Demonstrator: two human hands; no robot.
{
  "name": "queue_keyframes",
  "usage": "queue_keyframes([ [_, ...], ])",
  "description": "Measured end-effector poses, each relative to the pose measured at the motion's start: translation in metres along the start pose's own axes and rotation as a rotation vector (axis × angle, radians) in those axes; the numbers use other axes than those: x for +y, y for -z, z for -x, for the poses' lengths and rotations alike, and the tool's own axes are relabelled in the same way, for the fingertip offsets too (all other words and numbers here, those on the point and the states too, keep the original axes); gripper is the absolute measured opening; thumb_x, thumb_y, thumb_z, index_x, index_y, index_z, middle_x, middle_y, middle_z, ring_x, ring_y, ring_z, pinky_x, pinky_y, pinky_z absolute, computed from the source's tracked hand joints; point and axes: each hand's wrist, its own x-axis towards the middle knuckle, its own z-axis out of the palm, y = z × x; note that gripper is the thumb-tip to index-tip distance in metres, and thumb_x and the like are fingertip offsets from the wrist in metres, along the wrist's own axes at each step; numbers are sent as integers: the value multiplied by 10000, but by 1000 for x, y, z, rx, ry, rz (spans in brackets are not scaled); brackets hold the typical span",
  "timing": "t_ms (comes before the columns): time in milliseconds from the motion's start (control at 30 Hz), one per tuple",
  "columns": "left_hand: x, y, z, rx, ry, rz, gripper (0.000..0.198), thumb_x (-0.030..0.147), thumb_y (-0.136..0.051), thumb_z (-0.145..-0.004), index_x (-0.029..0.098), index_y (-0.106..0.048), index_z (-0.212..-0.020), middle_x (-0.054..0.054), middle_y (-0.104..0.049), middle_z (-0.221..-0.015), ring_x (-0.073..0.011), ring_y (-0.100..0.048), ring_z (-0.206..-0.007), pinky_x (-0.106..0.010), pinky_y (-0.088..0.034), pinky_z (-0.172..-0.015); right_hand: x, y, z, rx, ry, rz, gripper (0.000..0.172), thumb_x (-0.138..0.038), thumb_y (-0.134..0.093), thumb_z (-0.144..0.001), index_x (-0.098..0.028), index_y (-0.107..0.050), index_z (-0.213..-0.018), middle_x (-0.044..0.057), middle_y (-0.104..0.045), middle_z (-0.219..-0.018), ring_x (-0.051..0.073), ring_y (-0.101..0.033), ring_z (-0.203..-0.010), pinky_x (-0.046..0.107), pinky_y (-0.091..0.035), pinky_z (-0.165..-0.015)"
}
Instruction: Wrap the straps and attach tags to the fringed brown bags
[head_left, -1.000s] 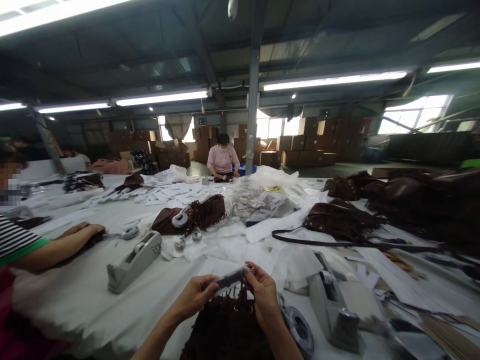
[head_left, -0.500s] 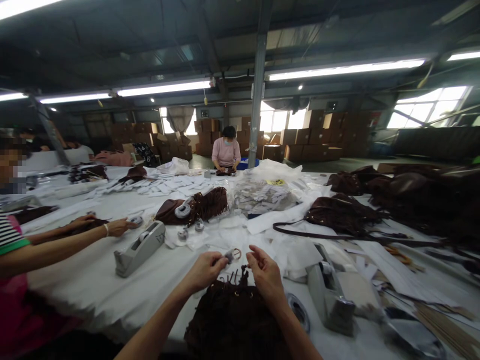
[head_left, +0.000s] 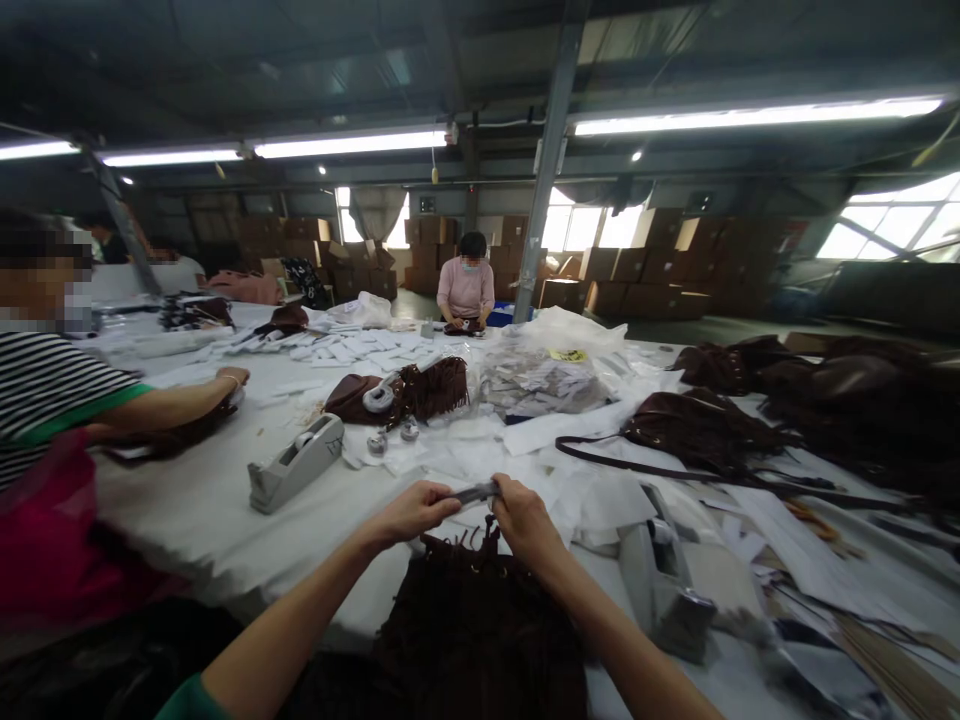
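Note:
My left hand (head_left: 412,512) and my right hand (head_left: 525,520) pinch opposite ends of a narrow grey strip (head_left: 476,492) above the white-covered table (head_left: 187,520). Its material is too small to tell. Just below my hands lies a dark brown fringed bag (head_left: 480,620), its fringe rising toward my fingers. Neither hand appears to touch the bag. A grey tape dispenser (head_left: 296,462) stands left of my left hand, and another (head_left: 660,580) stands right of my right hand.
A co-worker in a striped top (head_left: 52,410) reaches across the left side. Another fringed bag (head_left: 397,392) with a tape roll lies ahead, beside a clear bag of white tags (head_left: 540,385). Brown bags (head_left: 847,400) are heaped at right; cardboard boxes stand behind.
My hands have closed in and now hold the strip between them. The whole view has swung, with the scene shifting right. The co-worker's hand has moved away from the tape roll.

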Motion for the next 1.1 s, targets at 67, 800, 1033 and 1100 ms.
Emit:
queue_keyframes([
  [67,-8,-2,-3,39,-1,51,373,534,-499,-821,177,-474,-714,75,-322,-541,-77,-276,-481,-211,-191,-437,-1,-11,-3,97,-97,-261,289,-116,-452,-805,-159,-608,-1044,34,-659,-736,177,-640,-697,251,-455,-632],
  [800,-26,-17,-16,142,-20,140,411,553,-496,-805,158,-547,-704,22,-525,-600,-96,-442,-540,-212,-330,-507,-32,-71,-4,302,-721,-1434,289,-268,-751,-538,-141,-652,-778,-32,-593,-491,80,-517,-414,192,-436,-429],
  [1033,-18,-20,-5,183,123,466,508,664,-507,-751,169,-463,-642,72,-410,-476,-38,-254,-351,-194,-180,-357,-36,-59,-1,174,-492,-1202,314,-421,-738,-618,-122,-691,-699,-3,-608,-549,84,-503,-466,183,-349,-421],
  [1100,-17,-21,-3,188,209,627,505,646,-588,-706,166,-454,-624,73,-421,-464,-25,-245,-335,-184,-167,-346,-36,-61,1,197,-487,-1212,315,-429,-733,-624,-120,-682,-657,-12,-584,-533,67,-447,-455,183,-325,-423],
])
